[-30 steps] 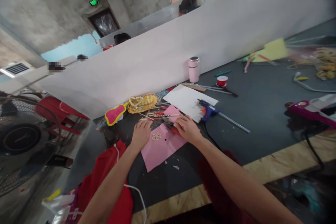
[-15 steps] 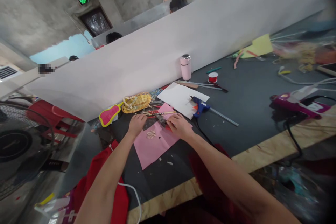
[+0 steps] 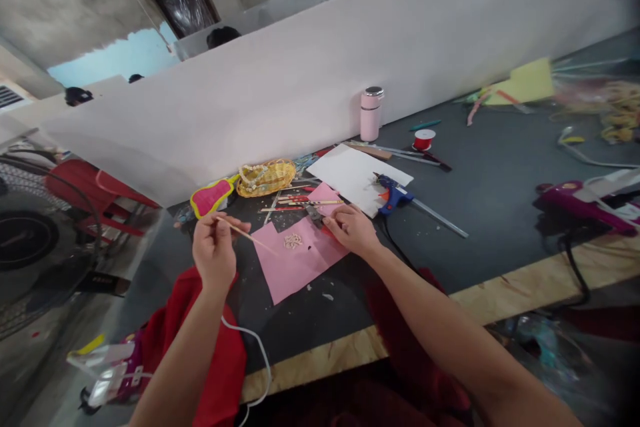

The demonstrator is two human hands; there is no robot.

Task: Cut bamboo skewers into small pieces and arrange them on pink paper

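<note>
My left hand [image 3: 216, 247] is raised at the left of the pink paper [image 3: 285, 280], its fingers closed on a thin wooden stick [image 3: 245, 234] that points right and down over the sheet. On the right, my right hand [image 3: 353, 229] has its fingers around red-handled pliers [image 3: 315, 215], whose grey head shows beyond the fingertips. A small heap of short pale pieces [image 3: 293, 241] lies on the pink paper between my hands. Just behind are several thin sticks [image 3: 290, 200], some with red parts.
A wicker basket [image 3: 273, 177] and a pink-yellow paddle-shaped thing [image 3: 210, 197] stand behind my left hand. White paper [image 3: 345, 170], a blue glue gun [image 3: 395, 197], a pink flask [image 3: 371, 117] and a red ribbon spool [image 3: 423, 141] lie further right. A white partition [image 3: 300, 93] closes the back.
My left hand has moved left and toward me from the sticks, lifting one thin stick. My right hand stays at the pliers. The whole view has shifted slightly.
</note>
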